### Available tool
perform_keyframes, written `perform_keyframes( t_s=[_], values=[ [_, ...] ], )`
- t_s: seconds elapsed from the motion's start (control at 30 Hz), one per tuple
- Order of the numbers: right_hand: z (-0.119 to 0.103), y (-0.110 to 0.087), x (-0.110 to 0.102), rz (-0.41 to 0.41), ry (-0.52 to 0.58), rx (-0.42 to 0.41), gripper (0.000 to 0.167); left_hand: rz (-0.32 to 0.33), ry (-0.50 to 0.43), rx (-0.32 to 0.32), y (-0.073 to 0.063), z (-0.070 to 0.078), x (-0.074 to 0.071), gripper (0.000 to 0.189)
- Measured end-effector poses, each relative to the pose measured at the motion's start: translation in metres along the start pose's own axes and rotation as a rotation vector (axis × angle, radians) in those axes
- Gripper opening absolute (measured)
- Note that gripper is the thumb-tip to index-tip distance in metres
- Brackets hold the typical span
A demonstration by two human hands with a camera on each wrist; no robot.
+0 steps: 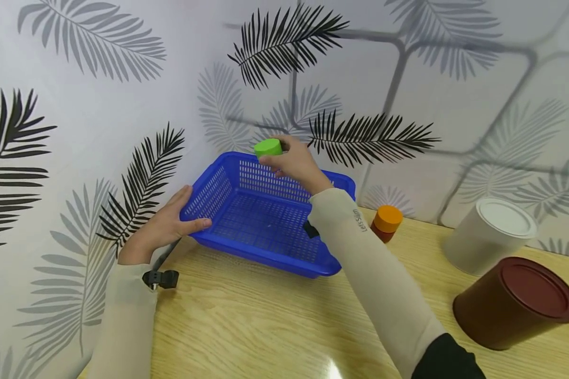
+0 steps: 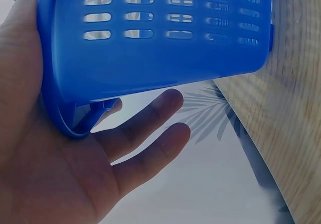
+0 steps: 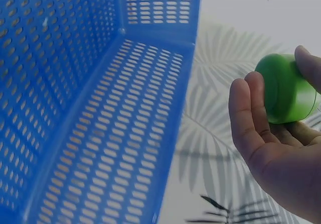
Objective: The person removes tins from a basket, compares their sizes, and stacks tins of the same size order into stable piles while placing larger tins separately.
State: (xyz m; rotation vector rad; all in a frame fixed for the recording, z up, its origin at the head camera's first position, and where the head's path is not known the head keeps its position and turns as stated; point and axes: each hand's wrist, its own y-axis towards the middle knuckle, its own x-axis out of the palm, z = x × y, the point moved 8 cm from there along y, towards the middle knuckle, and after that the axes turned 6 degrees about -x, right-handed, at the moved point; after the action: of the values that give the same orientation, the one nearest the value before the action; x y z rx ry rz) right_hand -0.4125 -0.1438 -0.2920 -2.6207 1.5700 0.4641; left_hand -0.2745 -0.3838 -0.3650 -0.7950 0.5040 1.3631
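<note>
My right hand [image 1: 295, 162] grips a small green round container [image 1: 268, 148] above the far rim of a blue plastic basket [image 1: 265, 260]. In the right wrist view, the thumb and fingers hold the green container [image 3: 288, 88] by its sides, apart from the basket wall [image 3: 120, 128]. At the basket's left end, my left hand [image 1: 170, 221] holds the rim, its thumb lying over the near corner. The left wrist view shows the basket rim [image 2: 47, 73] between thumb and palm, with two fingers [image 2: 150, 153] stretched out below it. No object shows inside the basket.
Right of the basket stands a small dark red container with an orange lid [image 1: 388, 220]. Farther right are a white lidded tub [image 1: 488, 237] and a brown lidded tub [image 1: 512, 302]. A leaf-patterned wall covering [image 1: 370, 79] rises behind the wooden table [image 1: 246, 326].
</note>
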Motion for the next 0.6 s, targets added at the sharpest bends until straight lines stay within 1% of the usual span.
perform_keyframes(
  t_s=[0.17,0.33,0.5,0.6],
  values=[
    [-0.012,-0.012,-0.026,0.053,0.023,-0.042,0.06,0.003,0.014,0.008,0.0,0.003,-0.002,0.113],
    [-0.017,-0.027,-0.055,0.114,0.093,-0.081,0.051,0.008,0.017,0.003,0.0,0.002,-0.002,0.113],
    [-0.013,-0.051,-0.083,0.158,0.156,-0.115,0.056,0.004,0.01,-0.004,0.0,0.002,0.001,0.113],
    [-0.009,-0.068,-0.1,0.192,0.156,-0.143,0.058,-0.003,0.005,-0.006,0.0,0.0,0.002,0.113]
  ],
)
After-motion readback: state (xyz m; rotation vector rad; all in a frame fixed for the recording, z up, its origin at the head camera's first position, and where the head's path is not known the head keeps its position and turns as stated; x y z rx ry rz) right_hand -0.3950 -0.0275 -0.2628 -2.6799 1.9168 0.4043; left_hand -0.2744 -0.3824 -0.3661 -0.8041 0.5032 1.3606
